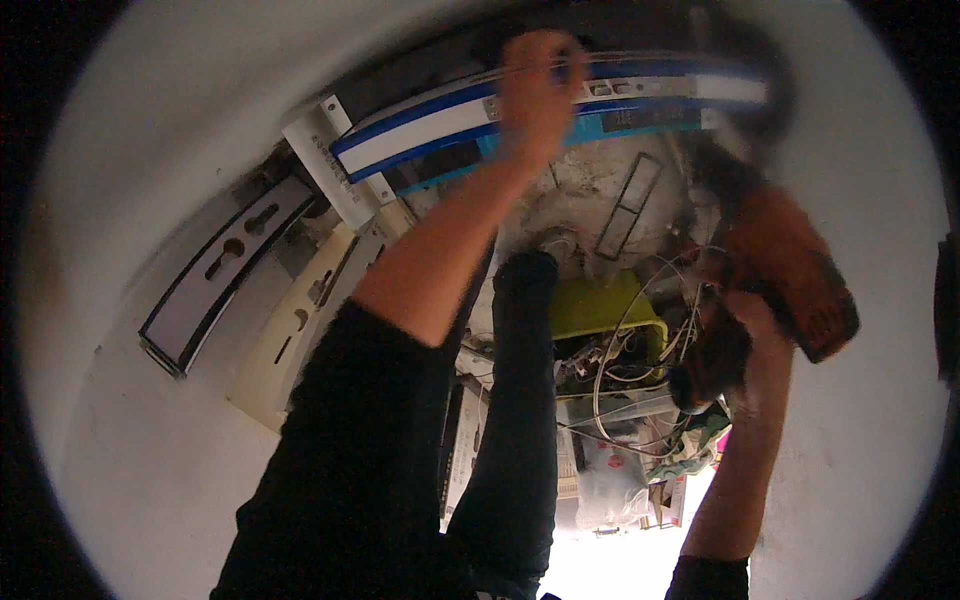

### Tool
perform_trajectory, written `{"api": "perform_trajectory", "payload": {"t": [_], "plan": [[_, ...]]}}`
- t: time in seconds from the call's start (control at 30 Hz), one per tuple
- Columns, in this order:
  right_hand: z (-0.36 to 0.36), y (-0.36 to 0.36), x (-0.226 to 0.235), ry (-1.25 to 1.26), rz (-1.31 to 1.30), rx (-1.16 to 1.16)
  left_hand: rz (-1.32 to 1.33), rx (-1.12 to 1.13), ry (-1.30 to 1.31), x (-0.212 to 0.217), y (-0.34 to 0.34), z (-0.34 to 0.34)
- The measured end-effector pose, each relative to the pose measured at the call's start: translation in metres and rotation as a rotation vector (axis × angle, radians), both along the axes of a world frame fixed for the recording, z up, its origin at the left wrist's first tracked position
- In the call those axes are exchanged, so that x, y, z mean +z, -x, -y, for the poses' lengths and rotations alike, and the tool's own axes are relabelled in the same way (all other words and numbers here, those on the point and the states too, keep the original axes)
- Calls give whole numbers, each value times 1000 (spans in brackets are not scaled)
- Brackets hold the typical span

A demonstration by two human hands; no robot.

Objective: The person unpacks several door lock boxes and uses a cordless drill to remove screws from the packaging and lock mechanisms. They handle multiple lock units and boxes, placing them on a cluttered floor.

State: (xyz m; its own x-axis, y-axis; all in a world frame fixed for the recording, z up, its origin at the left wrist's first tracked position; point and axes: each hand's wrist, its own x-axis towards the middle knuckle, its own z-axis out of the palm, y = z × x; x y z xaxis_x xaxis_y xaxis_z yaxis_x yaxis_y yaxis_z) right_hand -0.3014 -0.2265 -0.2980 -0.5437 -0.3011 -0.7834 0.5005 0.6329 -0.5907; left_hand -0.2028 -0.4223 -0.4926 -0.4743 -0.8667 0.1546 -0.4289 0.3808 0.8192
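My right hand [757, 318] is wrapped round the handle of an orange and black cordless drill [790, 260]. The drill's front end points up toward the far right and is smeared by motion. My left hand [537, 88] is raised at the far side, with its fingers curled in. It is in front of a long blue and white panel [420, 125]. Blur hides what its fingers hold, if anything. A dark strip [400, 82] runs behind the panel, and a white bracket-like piece [335, 165] with holes meets its left end.
Below stands a yellow-green bin [600, 305] with tangled cables [600, 400] in and around it. A clear plastic bag [610, 485] lies nearer. At left are a slotted panel [235, 255] and a cream panel [300, 320]. White walls [870, 420] close in on both sides.
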Motion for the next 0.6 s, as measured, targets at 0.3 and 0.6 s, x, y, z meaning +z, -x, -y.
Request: {"api": "perform_trajectory", "payload": {"t": [0.3, 0.6], "plan": [[64, -61, -40, 222, 42, 337, 612, 184, 343, -21, -115, 54], [73, -80, -63, 177, 17, 418, 496, 199, 375, -26, -115, 54]]}}
